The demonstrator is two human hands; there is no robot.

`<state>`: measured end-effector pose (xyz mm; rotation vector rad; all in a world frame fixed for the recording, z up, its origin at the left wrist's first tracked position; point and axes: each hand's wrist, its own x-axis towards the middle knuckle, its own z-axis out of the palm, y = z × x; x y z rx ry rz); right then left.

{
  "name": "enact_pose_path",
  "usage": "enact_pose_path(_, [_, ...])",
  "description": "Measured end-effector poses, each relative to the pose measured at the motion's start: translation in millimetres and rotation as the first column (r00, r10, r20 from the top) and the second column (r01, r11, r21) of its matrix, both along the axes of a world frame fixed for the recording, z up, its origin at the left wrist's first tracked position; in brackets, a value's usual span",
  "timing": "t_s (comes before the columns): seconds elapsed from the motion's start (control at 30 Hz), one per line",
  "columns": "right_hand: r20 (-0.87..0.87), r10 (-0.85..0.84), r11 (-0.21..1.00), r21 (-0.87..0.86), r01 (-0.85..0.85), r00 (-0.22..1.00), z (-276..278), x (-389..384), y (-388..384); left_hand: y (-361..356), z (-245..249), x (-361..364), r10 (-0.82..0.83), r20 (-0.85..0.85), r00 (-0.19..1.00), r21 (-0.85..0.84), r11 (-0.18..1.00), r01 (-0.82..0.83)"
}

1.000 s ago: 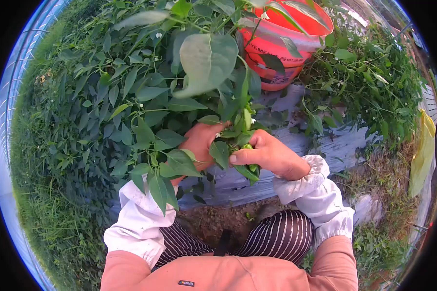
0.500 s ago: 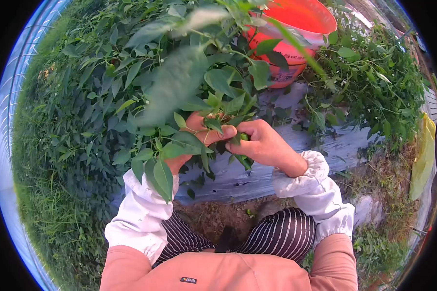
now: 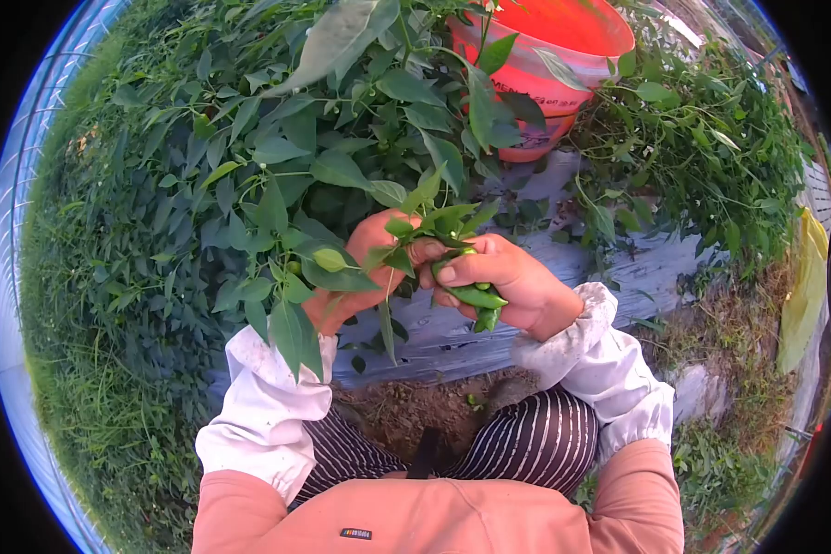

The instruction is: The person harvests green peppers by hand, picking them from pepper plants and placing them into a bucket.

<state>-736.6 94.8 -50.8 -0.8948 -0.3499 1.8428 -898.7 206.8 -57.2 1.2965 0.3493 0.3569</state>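
Observation:
Green peppers (image 3: 477, 295) stick out below the fingers of my right hand (image 3: 512, 282), which is closed around them. My left hand (image 3: 369, 258) is closed on a leafy stem (image 3: 425, 226) of the pepper plant, and its fingertips meet those of my right hand. Leaves cover part of both hands, so the left fingertips are partly hidden. Broad leaves (image 3: 295, 332) of the same plant hang over my left wrist.
A red bucket (image 3: 549, 74) stands beyond my hands among the plants. Dense pepper foliage (image 3: 175, 185) fills the left side, with more plants (image 3: 702, 157) at right. Plastic ground sheeting (image 3: 609, 277) runs behind my right wrist. Yellow sheeting (image 3: 803, 295) lies at far right.
My right hand has turned, so the peppers in it show more fully. The leaves round my hands have shifted, and the blurred leaf in front has moved up.

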Motion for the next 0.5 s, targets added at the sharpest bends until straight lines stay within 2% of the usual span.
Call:
enact_pose_path(0.03, [0.013, 0.077, 0.996, 0.049, -0.077, 0.997, -1, 4, 2, 1, 1, -2, 0.004, -0.002, 1.0, -0.001, 1.0, -0.004])
enact_pose_path(0.07, [0.029, 0.151, 0.983, 0.096, -0.153, 0.988, -1, 7, 3, 5, 2, -3, 0.009, -0.012, 1.0, 0.129, 0.992, -0.007])
enact_pose_path(0.1, [0.028, 0.154, 0.983, 0.095, -0.156, 0.988, 7, 8, 2, 9, 2, -5, 0.014, -0.02, 1.0, 0.256, 0.967, -0.008])
enact_pose_path(0.13, [0.219, 0.247, 0.958, 0.091, -0.272, 0.944, 25, 8, -1, 15, 4, -8, 0.017, -0.021, 1.0, 0.253, 0.967, -0.011])
enact_pose_path(0.17, [0.401, 0.328, 0.921, 0.065, -0.384, 0.855, 41, 8, -5, 23, 8, -12, 0.216, -0.014, 0.976, 0.3, 0.932, -0.201])
enact_pose_path(0.2, [0.491, 0.334, 0.856, 0.199, -0.477, 0.805, 52, 8, -15, 32, 11, -17, 0.409, 0.003, 0.912, 0.343, 0.857, -0.385])
enact_pose_path(0.23, [0.659, 0.259, 0.808, 0.253, -0.533, 0.706, 69, 9, -27, 39, 10, -22, 0.499, 0.013, 0.867, 0.363, 0.805, -0.469])
enact_pose_path(0.27, [0.818, -0.038, 0.829, 0.347, -0.438, 0.574, 76, 11, -33, 46, 9, -25, 0.584, 0.022, 0.812, 0.381, 0.746, -0.547])
enact_pose_path(0.3, [0.872, -0.33, 0.811, 0.458, -0.364, 0.361, 83, 13, -37, 52, 3, -28, 0.608, 0.023, 0.793, 0.292, 0.755, -0.587])
enact_pose_path(0.33, [0.842, -0.499, 0.835, 0.53, -0.146, 0.206, 97, 21, -30, 58, -2, -30, 0.634, 0.021, 0.773, 0.2, 0.755, -0.625])
enact_pose_path(0.37, [0.793, -0.609, 0.792, 0.608, 0.066, 0.013, 107, 36, -15, 64, -7, -32, 0.637, 0.017, 0.771, 0.198, 0.754, -0.627])
enact_pose_path(0.4, [0.647, -0.722, 0.653, 0.754, 0.07, -0.246, 107, 65, 7, 71, -12, -33, 0.67, -0.004, 0.742, 0.154, 0.734, -0.662])
enact_pose_path(0.43, [0.519, -0.709, 0.565, 0.823, 0.056, -0.478, 114, 99, 30, 75, -13, -33, 0.699, -0.024, 0.715, 0.113, 0.712, -0.693])
enact_pose_path(0.47, [0.379, -0.647, 0.453, 0.889, 0.067, -0.662, 127, 120, 56, 72, 2, -30, 0.623, 0.024, 0.782, 0.04, 0.781, -0.624])
enact_pose_path(0.5, [0.284, -0.712, 0.409, 0.911, -0.05, -0.643, 134, 149, 76, 74, 8, -30, 0.619, 0.025, 0.785, 0.046, 0.784, -0.62])
